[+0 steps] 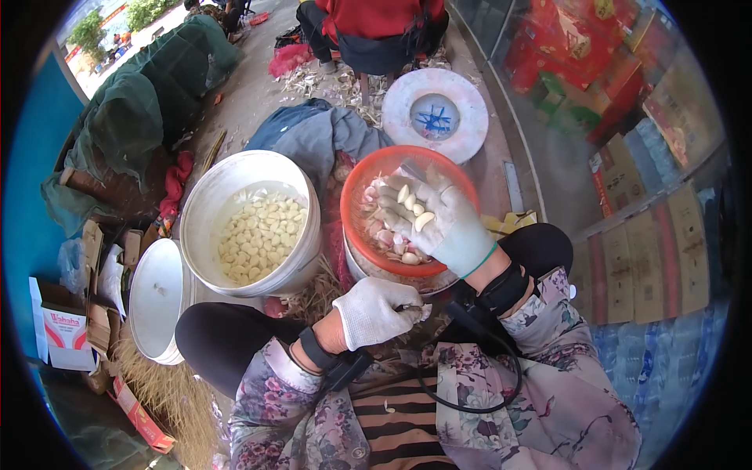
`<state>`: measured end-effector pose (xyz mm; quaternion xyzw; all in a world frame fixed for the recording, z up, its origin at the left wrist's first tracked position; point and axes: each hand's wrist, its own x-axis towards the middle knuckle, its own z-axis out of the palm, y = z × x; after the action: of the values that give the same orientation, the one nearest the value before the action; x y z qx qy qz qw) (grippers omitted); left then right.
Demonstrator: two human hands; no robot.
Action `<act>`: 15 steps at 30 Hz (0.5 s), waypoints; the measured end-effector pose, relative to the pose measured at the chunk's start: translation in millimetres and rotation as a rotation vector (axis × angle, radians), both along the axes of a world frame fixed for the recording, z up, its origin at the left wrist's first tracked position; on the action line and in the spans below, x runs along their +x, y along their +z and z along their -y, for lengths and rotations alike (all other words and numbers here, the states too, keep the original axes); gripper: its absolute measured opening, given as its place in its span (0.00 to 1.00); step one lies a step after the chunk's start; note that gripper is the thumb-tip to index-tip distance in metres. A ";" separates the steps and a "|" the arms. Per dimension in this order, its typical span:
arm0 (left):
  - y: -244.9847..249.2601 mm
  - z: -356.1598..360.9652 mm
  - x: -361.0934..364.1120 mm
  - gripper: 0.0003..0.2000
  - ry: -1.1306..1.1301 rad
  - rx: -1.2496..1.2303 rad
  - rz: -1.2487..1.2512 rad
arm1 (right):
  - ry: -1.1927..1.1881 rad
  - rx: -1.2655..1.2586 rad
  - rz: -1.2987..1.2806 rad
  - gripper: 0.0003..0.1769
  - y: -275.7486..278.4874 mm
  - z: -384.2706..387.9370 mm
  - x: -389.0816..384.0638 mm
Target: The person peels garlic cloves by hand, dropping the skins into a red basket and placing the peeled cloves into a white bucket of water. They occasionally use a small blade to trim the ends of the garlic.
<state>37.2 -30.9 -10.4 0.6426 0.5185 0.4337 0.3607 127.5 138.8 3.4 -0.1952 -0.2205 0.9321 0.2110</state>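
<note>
My right hand [448, 227], in a pale glove with a green cuff edge, is palm up over an orange basket [464, 180]. Its fingers point left, and several peeled garlic cloves [410, 202] lie across them and the palm. Beneath, the basket holds garlic cloves, some with pinkish skin [380, 233]. My left hand [377, 313], in a white knit glove, is closed in front of the basket; its fingertips are pinched, and I cannot make out what is in them. A white bucket [196, 254] to the left holds many peeled cloves [262, 235], seemingly in water.
An empty-looking white bucket [157, 301] lies left, near straw [168, 392] and cartons [66, 333]. Grey-blue cloth [313, 133] and a round white lid-like object [395, 106] are behind the basket. A seated person in red [380, 23] is ahead. Glass with boxes [674, 243] stands right.
</note>
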 end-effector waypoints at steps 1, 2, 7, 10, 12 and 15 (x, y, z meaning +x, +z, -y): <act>-3.4 0.4 2.1 0.02 -0.005 0.012 0.010 | -0.007 0.000 0.044 0.32 10.6 6.7 -13.1; -4.5 1.0 3.7 0.02 -0.013 0.022 0.021 | 0.018 0.015 0.025 0.32 20.1 15.1 -29.1; -25.1 -6.6 3.2 0.07 -0.003 0.433 -0.274 | 0.308 0.103 -0.040 0.38 39.4 39.4 -109.3; -16.2 -3.0 4.1 0.08 -0.008 0.440 -0.346 | 0.415 -0.024 -0.063 0.42 59.2 54.0 -123.6; -26.7 0.9 0.6 0.09 -0.047 0.585 -0.598 | 0.501 -0.161 -0.153 0.42 57.6 60.6 -133.0; -45.9 0.6 -1.4 0.16 -0.150 0.215 -0.113 | 0.488 -0.310 -0.305 0.32 37.0 69.5 -163.3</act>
<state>35.8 -31.6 -56.3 0.7380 0.4390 0.4216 0.2914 -35.9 69.3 40.5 -0.0245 -0.0823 0.9961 -0.0205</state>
